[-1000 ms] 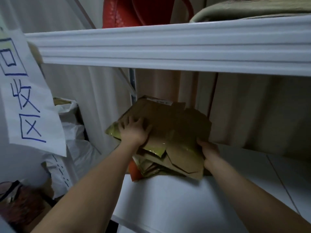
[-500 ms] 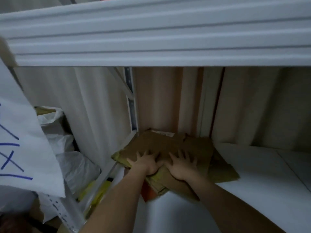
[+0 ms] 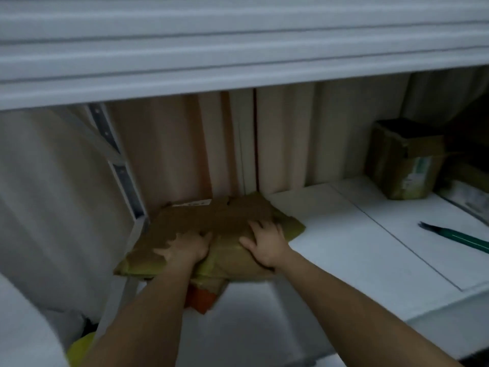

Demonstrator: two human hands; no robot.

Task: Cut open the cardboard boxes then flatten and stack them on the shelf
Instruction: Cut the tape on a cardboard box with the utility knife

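Observation:
A stack of flattened brown cardboard boxes (image 3: 211, 218) lies at the left end of the white shelf (image 3: 344, 247), against the back curtain. My left hand (image 3: 185, 246) presses flat on the stack's front left part, fingers spread. My right hand (image 3: 264, 243) presses flat on its right part, fingers spread. An orange piece (image 3: 202, 299) sticks out from under the stack's front edge. A whole taped cardboard box (image 3: 404, 165) stands upright at the shelf's back right. A green-handled cutter (image 3: 455, 235) lies on the shelf to the right.
The upper shelf's white beam (image 3: 238, 49) hangs low across the top. A metal upright (image 3: 119, 165) stands left of the stack. Beige curtain (image 3: 285, 139) closes the back. Something yellow (image 3: 79, 348) lies below left. Another packet (image 3: 468, 200) sits at the far right.
The stack went from tilted and held in the air to lying flat on the shelf. My hands have spread apart on top of it. The view swung right, bringing the box and cutter into sight.

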